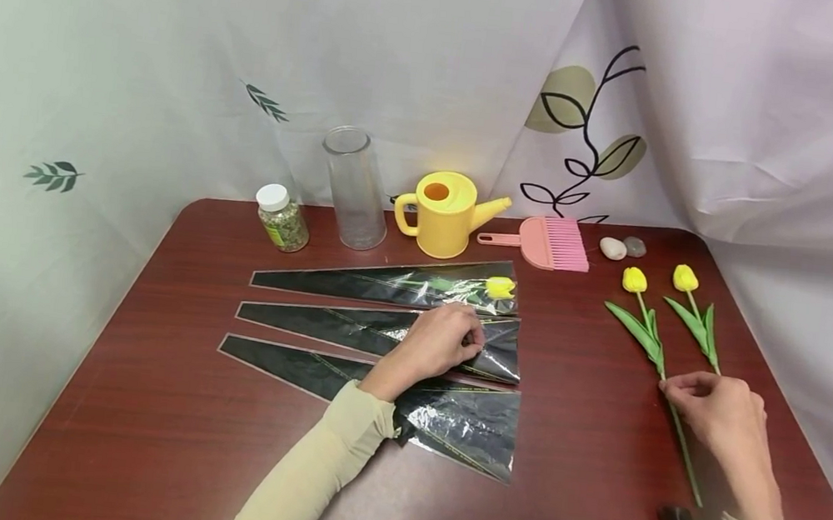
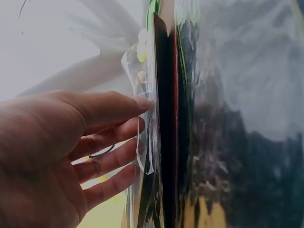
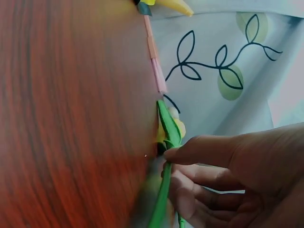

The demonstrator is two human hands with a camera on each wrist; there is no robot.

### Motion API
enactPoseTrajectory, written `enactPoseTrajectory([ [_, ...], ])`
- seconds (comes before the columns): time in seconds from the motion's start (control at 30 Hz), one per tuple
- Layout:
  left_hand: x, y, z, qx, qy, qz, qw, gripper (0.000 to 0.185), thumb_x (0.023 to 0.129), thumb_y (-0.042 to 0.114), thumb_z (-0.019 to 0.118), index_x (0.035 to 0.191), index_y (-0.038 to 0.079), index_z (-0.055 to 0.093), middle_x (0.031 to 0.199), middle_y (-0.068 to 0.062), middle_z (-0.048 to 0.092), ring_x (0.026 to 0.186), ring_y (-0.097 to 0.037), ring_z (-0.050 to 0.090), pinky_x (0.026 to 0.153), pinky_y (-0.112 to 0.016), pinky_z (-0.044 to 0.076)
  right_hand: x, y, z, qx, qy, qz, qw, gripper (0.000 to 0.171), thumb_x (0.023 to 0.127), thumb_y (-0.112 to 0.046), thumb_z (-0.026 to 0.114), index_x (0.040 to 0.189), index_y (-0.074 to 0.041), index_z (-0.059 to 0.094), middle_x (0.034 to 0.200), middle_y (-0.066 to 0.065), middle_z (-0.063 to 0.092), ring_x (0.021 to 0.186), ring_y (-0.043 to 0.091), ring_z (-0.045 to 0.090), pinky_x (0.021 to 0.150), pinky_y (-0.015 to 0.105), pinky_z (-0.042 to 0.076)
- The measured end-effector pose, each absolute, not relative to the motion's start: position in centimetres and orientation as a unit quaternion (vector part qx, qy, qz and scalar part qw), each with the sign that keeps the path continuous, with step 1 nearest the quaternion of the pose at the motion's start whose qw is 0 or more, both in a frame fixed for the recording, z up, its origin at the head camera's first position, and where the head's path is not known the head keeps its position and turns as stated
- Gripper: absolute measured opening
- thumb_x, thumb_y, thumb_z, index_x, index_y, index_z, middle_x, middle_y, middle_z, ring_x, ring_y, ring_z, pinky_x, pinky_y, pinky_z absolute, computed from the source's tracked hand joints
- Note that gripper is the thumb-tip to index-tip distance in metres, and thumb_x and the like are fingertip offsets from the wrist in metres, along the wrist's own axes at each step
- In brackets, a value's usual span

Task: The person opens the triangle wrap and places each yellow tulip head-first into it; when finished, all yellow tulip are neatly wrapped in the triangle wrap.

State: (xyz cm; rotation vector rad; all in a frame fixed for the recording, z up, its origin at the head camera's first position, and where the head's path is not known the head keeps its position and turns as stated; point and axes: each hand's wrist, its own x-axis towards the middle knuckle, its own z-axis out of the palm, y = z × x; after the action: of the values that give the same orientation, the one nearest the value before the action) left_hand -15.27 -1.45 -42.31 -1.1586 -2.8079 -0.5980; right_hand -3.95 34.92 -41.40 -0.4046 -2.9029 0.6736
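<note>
My left hand (image 1: 447, 338) is over the right part of the middle flower sleeve (image 1: 328, 319), which has a black back and a clear front. Its thumb and fingers pinch the clear film (image 2: 151, 137) in the left wrist view. With thumb and fingertips, my right hand (image 1: 721, 415) pinches the green stem (image 3: 163, 194) of a yellow tulip (image 1: 635, 280) just below its leaves. Beside it lies a second yellow tulip (image 1: 685, 277), its lower stem hidden by the hand. The far sleeve (image 1: 324, 282) has a yellow tulip (image 1: 500, 288) inside. Nearest me lies another sleeve (image 1: 468, 424), partly under the left forearm.
Along the table's back edge stand a white-capped jar (image 1: 283, 220), a clear glass vase (image 1: 356, 196) and a yellow watering can (image 1: 445, 217). A pink brush with dustpan (image 1: 542, 243) and two stones (image 1: 613, 248) lie farther right. A curtain hangs behind the brown table (image 1: 147, 401).
</note>
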Motion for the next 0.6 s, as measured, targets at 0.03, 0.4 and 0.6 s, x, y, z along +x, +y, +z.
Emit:
enactPoseTrajectory([
  [0.03,-15.3,-1.5,-42.3,-0.376,-0.906,-0.194,0.024,0.006,0.087,0.019,0.072,0.082,0.023,0.072,0.084,0.012,0.059,0.081,-0.007,0.054,0.068,-0.024,0.047,-3.9,34.8,-41.4,-0.137,-0.961,0.229,0.068,0.019,0.085,-0.026,0.072,0.083,-0.007,0.076,0.076,0.008,0.071,0.079,0.042,0.059,0.067,0.047,0.037],
  [0.4,-15.2,-1.4,-42.0,-0.373,-0.907,-0.198,0.015,0.004,0.088,0.022,0.072,0.085,0.023,0.071,0.087,0.012,0.059,0.085,-0.006,0.055,0.074,-0.023,0.048,-3.8,34.7,-40.3,-0.142,-0.944,0.294,0.044,0.031,0.09,-0.04,0.069,0.102,-0.012,0.077,0.068,-0.003,0.07,0.062,0.008,0.061,0.057,0.023,0.039],
  [0.6,-15.2,-1.4,-42.1,-0.373,-0.906,-0.201,0.014,0.004,0.09,0.024,0.072,0.085,0.022,0.072,0.088,0.011,0.059,0.086,-0.006,0.055,0.074,-0.023,0.048,-4.0,34.5,-40.2,-0.132,-0.914,0.384,0.009,0.033,0.092,-0.036,0.069,0.107,-0.007,0.076,0.077,-0.008,0.073,0.063,0.01,0.064,0.056,0.023,0.044],
])
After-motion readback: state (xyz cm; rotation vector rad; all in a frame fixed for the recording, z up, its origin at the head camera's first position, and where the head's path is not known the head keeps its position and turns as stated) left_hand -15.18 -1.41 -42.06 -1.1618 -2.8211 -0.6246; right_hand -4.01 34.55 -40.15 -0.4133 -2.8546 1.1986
